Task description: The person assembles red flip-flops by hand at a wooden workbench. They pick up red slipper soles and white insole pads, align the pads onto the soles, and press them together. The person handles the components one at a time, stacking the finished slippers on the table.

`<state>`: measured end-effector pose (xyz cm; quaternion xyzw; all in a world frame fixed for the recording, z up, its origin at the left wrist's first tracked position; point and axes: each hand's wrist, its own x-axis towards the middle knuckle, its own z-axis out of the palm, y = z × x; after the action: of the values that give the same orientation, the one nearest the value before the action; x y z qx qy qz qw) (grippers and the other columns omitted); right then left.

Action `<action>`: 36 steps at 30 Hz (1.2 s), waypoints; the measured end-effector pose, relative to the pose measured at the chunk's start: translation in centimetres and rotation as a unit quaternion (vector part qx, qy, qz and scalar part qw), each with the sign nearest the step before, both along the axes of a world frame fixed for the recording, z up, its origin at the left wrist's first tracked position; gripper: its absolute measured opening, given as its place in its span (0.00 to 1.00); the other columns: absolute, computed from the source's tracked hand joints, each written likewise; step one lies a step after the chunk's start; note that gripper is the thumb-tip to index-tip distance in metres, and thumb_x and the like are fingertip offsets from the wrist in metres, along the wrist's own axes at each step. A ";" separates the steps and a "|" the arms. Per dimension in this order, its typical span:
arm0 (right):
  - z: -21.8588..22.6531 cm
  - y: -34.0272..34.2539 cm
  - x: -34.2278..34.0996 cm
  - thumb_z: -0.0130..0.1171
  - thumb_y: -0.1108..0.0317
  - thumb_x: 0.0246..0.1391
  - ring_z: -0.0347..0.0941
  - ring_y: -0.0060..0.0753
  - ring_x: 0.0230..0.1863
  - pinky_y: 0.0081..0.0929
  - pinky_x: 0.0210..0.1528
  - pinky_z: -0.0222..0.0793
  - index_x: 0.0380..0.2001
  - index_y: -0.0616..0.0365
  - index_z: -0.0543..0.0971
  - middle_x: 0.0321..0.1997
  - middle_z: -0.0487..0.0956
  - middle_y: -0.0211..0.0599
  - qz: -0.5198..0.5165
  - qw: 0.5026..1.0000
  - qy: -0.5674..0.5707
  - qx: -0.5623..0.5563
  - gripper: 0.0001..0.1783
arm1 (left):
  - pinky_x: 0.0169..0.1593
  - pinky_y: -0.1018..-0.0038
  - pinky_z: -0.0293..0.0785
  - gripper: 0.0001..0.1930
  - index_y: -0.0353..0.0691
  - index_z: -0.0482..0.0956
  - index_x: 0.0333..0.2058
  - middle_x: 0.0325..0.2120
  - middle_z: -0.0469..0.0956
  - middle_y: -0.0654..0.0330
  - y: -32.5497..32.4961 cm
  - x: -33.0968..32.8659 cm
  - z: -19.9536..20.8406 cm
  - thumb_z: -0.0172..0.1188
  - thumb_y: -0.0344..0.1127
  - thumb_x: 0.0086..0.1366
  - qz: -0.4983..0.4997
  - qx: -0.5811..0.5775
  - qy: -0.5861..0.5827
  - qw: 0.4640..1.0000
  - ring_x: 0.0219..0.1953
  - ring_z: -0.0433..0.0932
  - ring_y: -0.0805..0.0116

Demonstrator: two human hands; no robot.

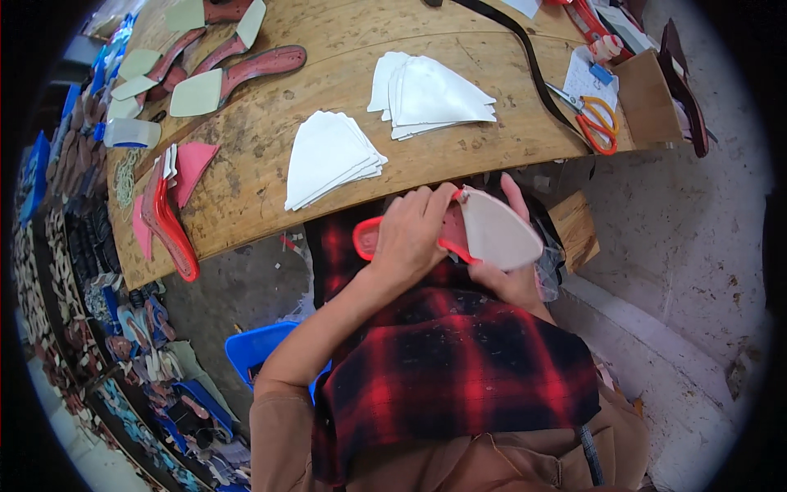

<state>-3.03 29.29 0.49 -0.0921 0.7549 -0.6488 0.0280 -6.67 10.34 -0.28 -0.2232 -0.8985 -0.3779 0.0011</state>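
Above my lap, just off the table's near edge, I hold a red-edged shoe insole (502, 233) with a pale toe piece over its front. My left hand (410, 234) wraps round the middle, its fingers bent over the red part. The heel end sticks out to the left of that hand. At the toe end my right hand (510, 283) grips from the right and below. Its thumb side shows under the toe and one finger rises behind; the other fingers are hidden by the insole. Two stacks of white cut pieces, one left (332, 160) and one farther right (438, 94), lie beyond.
On the wooden table (246, 164), a red insole (170, 221) rests with pink pieces at left, below several pale-toed insoles (254, 70). A plastic bottle (131, 134) lies nearby. Orange-handled scissors (597, 123), a black strap (525, 49) and a cardboard box (652, 98) occupy the right.
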 end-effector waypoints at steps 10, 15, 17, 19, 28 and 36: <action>2.2 -1.3 -4.5 0.58 0.64 0.59 0.75 0.23 0.40 0.23 0.43 0.71 0.44 0.66 0.77 0.39 0.79 0.33 0.003 0.979 -0.165 -0.117 0.16 | 0.45 0.78 0.71 0.19 0.36 0.77 0.54 0.36 0.79 0.65 -4.5 -0.7 3.1 0.57 0.38 0.68 -0.009 0.269 -0.428 0.863 0.39 0.73 0.77; 0.1 -0.3 -4.2 0.59 0.62 0.58 0.74 0.26 0.44 0.25 0.47 0.71 0.48 0.65 0.76 0.43 0.79 0.35 0.068 0.992 -0.106 -0.024 0.19 | 0.53 0.73 0.69 0.19 0.33 0.75 0.54 0.47 0.79 0.58 -5.7 1.3 4.1 0.51 0.37 0.70 -0.003 0.415 -0.513 0.751 0.48 0.75 0.71; -1.3 -0.6 -4.9 0.59 0.62 0.58 0.74 0.27 0.47 0.26 0.50 0.71 0.50 0.65 0.76 0.46 0.78 0.38 0.094 0.995 0.010 0.033 0.21 | 0.52 0.72 0.70 0.18 0.32 0.76 0.53 0.47 0.79 0.58 -7.0 -1.3 3.4 0.50 0.38 0.71 -0.043 0.242 -0.409 0.879 0.47 0.76 0.69; 2.4 -3.3 -6.5 0.59 0.62 0.59 0.73 0.29 0.52 0.27 0.53 0.70 0.53 0.64 0.75 0.50 0.77 0.41 0.073 0.928 -0.279 -0.236 0.22 | 0.46 0.73 0.70 0.17 0.32 0.77 0.44 0.37 0.79 0.58 -6.8 -2.6 3.3 0.49 0.41 0.72 -0.036 0.110 -0.271 0.956 0.39 0.75 0.70; 3.2 -9.5 -9.1 0.57 0.65 0.63 0.65 0.11 0.27 0.16 0.29 0.63 0.32 0.62 0.80 0.26 0.76 0.23 -0.039 0.979 -0.157 -0.121 0.11 | 0.34 0.65 0.69 0.13 0.32 0.75 0.37 0.25 0.73 0.45 -4.0 -7.2 5.1 0.49 0.38 0.71 0.260 0.292 0.096 0.915 0.28 0.71 0.48; 1.6 -9.6 -5.0 0.57 0.63 0.62 0.73 0.25 0.26 0.26 0.31 0.69 0.40 0.65 0.80 0.24 0.77 0.42 0.044 0.997 0.016 0.060 0.14 | 0.37 0.76 0.73 0.12 0.33 0.77 0.37 0.30 0.77 0.62 -8.5 -10.2 2.8 0.50 0.36 0.72 0.345 0.455 0.037 0.820 0.35 0.74 0.75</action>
<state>-8.05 19.67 2.13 -0.1335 0.7881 -0.5988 0.0495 -16.88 1.83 2.53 0.1132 -0.6422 -0.7098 0.2664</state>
